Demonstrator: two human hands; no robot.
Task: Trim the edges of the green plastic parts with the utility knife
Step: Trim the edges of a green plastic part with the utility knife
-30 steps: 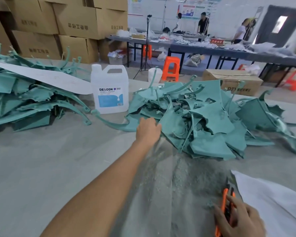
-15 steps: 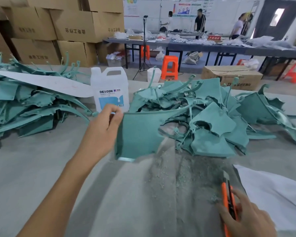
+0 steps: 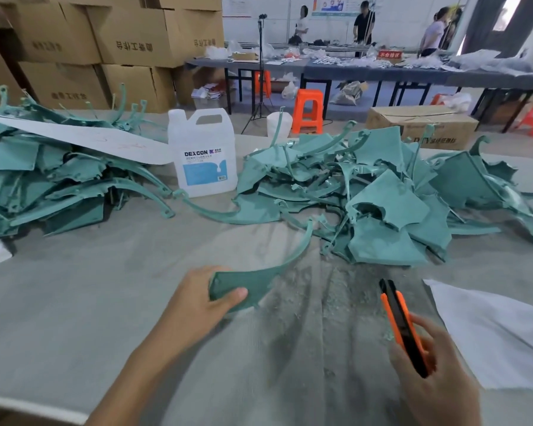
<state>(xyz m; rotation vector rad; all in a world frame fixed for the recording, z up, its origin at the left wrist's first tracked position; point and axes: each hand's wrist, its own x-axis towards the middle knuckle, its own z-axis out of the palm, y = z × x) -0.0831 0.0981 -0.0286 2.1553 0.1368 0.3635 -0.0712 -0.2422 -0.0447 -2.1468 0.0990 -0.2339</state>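
Left grip [image 3: 197,299] holds one green plastic part [image 3: 253,284] near the front middle of the desk [image 3: 74,302]; right grip [image 3: 431,379] is wrapped around the utility knife [image 3: 403,327].
The thumb presses on the part's broad end, and its thin curved arm sweeps away toward the right-hand pile [image 3: 382,204] of green parts. The orange-and-black knife points away from the person, apart from the part, near the front right edge beside a white sheet [image 3: 490,333]. A second pile [image 3: 43,186] lies at the left edge, with a white jug [image 3: 202,155] between the piles.

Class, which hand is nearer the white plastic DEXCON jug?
Left. Left hand, holding a green plastic part, sits in front of the jug; right hand, with the orange utility knife, farther right.
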